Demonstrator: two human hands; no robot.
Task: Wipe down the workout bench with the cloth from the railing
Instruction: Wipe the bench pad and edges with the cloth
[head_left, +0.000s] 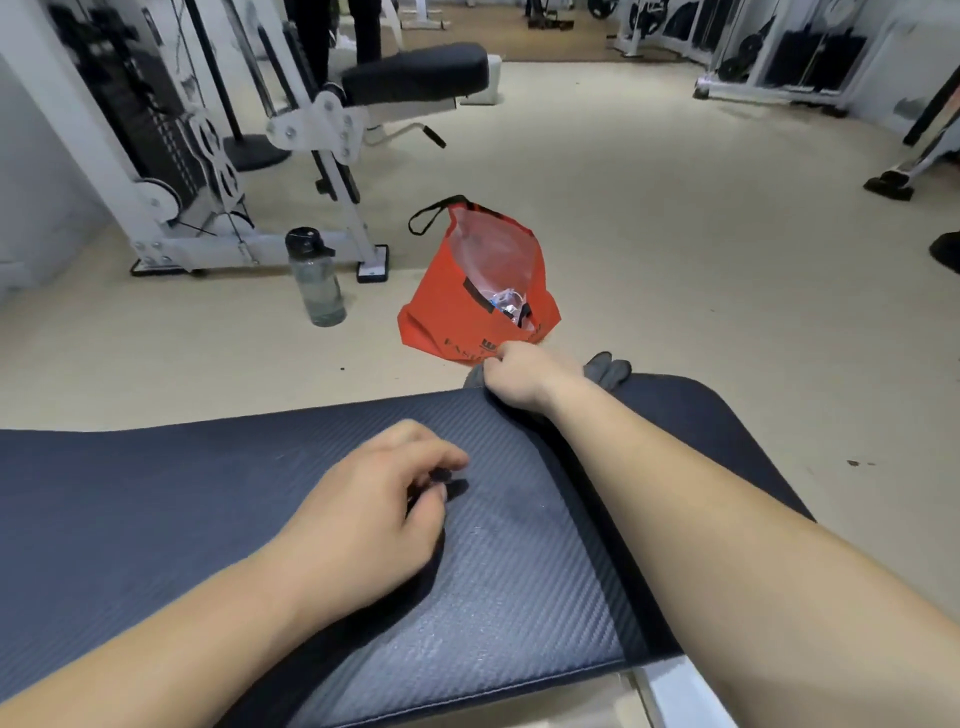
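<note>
Right hand (514, 382) is at the far edge of the bench (156, 493), fingers (501, 358) curled tight on a grey cloth (608, 369). The cloth is bunched at that edge, mostly hidden behind hand and pad. Left hand (374, 509) is over the pad's middle, fingers loosely curled, holding nothing; contact with the pad unclear. Orange bag (467, 312) and bottle (317, 280) stand on the floor (675, 260) beyond.

right hand (514, 379) grips cloth (607, 370) at bench (208, 467) far edge | left hand (374, 499) nearer, left of grip — on bench | bag (467, 312) just beyond grip | bottle (317, 280) beyond-left
</note>
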